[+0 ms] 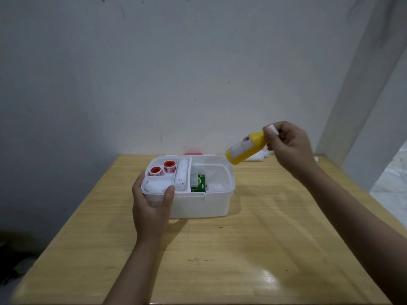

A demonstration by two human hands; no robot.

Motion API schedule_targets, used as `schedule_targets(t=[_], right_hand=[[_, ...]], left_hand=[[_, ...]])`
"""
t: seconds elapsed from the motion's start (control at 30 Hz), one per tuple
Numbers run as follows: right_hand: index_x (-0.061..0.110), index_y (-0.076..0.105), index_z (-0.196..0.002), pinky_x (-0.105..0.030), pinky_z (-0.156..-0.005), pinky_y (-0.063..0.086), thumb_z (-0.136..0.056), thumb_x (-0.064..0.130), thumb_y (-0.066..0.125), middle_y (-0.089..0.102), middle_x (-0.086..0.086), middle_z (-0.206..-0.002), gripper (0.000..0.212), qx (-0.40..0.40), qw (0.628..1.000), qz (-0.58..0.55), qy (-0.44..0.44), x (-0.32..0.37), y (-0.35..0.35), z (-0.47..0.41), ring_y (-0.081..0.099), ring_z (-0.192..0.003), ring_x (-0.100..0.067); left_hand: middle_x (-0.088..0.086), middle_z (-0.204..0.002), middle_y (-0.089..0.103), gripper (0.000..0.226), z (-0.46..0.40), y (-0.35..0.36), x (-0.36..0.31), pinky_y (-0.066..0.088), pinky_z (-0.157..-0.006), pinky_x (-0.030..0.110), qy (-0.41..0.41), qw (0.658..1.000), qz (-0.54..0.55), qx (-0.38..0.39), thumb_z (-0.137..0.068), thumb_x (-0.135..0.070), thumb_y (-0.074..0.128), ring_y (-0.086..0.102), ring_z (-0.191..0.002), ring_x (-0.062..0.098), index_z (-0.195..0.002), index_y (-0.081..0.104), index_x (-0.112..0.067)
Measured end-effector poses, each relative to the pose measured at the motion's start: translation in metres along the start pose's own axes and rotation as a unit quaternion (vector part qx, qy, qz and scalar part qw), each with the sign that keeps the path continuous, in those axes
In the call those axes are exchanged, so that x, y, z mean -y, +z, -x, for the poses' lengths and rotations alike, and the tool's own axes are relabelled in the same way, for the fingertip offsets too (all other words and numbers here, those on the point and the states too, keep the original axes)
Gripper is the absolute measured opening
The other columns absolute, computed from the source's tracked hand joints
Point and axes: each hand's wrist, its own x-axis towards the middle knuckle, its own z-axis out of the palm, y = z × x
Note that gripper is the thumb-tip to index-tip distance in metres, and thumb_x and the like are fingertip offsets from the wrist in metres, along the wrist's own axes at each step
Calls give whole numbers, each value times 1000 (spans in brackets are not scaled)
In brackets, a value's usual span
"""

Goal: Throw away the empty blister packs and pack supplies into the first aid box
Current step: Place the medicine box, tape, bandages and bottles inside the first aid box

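Note:
A white first aid box [204, 205] stands open on the wooden table. Its left tray holds two red-and-white tape rolls [162, 168] and two white bandage rolls [182, 175]. A green packet [200, 183] lies in the deeper right part. My left hand [152, 205] grips the box's front left corner, thumb over the rim. My right hand [288, 146] holds a yellow bottle [245, 149] by its white cap, tilted in the air above the box's far right corner.
The wooden table [220, 249] ends at a grey wall behind the box. White items [257, 156] lie on the table behind the bottle. A red-and-white lid part [193, 154] shows behind the box. Dark objects [13, 256] sit on the floor at left.

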Motion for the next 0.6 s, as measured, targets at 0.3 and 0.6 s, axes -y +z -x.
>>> schedule_targets(t=[0.3,0.6], right_hand=[[12,66,-85,-38,-61,48,-87,32,63,67,-18,-79,21,231,969,84,-33,24,61,27,55,-64,-20],[8,66,-80,-36,-58,41,-85,41,64,59,-8,-66,33,355,924,140,-30,24,87,40,50,-60,-22]], left_hand=[[-5,-130,56,79,0,-1,1,54,-85,33,-8,1000,5,9,-64,-60,63,57,-115,16,-134,38,-36],[-3,-132,54,83,0,-1,0,49,-75,15,3,1000,1,13,-63,-63,61,56,-115,16,-136,37,-31]])
